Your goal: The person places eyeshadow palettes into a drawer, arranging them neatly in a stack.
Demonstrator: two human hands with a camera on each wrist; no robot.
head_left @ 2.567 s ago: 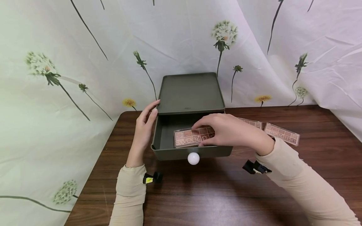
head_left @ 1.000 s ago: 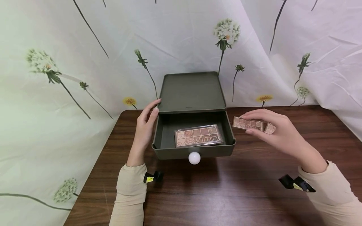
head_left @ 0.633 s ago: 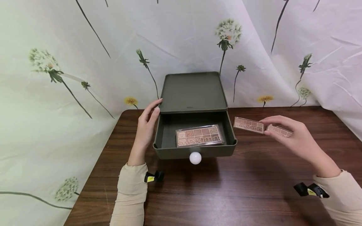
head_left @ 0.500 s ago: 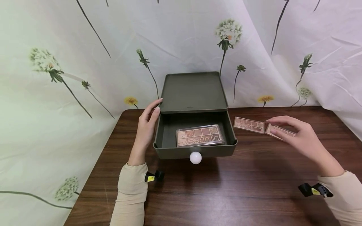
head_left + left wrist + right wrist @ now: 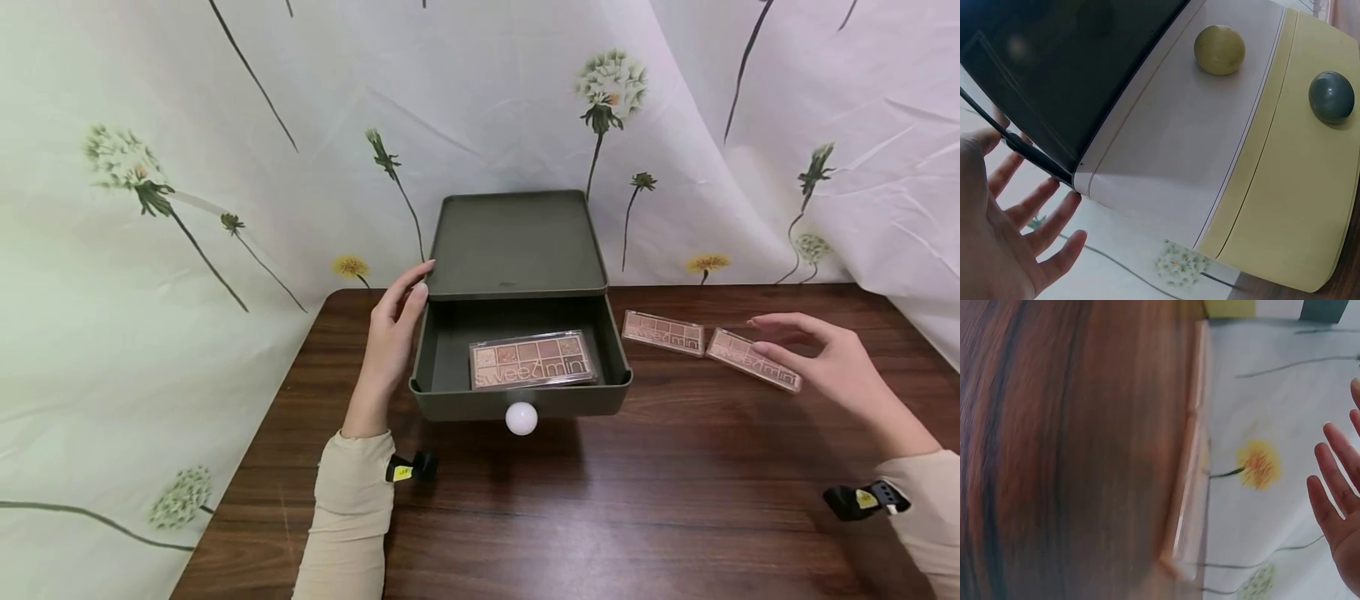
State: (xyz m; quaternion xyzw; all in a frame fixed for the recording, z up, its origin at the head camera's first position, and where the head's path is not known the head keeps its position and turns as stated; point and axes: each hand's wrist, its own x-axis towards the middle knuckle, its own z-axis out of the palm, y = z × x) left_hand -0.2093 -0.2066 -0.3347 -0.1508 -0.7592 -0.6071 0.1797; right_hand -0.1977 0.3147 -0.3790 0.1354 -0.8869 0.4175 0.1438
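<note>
A dark green drawer unit (image 5: 521, 242) stands with its top drawer (image 5: 517, 406) pulled out. Inside that drawer lies an eyeshadow palette (image 5: 532, 360) marked "sweet mint". My left hand (image 5: 392, 337) touches the unit's left side, fingers spread along its edge in the left wrist view. Two more eyeshadow palettes lie on the table to the right: a left one (image 5: 663, 333) and a right one (image 5: 738, 357). Over the right one's far end my right hand (image 5: 843, 367) hovers, thumb and fingers apart and holding nothing. In the right wrist view the palettes appear edge-on and blurred.
A white knob (image 5: 521, 418) sticks out from the drawer front. Below it, the left wrist view shows a whitish drawer (image 5: 1154, 131) and a yellow one (image 5: 1285, 162), each with a round knob. The wooden table (image 5: 637, 508) meets a flower-print cloth (image 5: 495, 108) behind.
My right hand has left the palette in the drawer and moved right, past the nearer palette on the table to the far one. The left hand has stayed at the unit.
</note>
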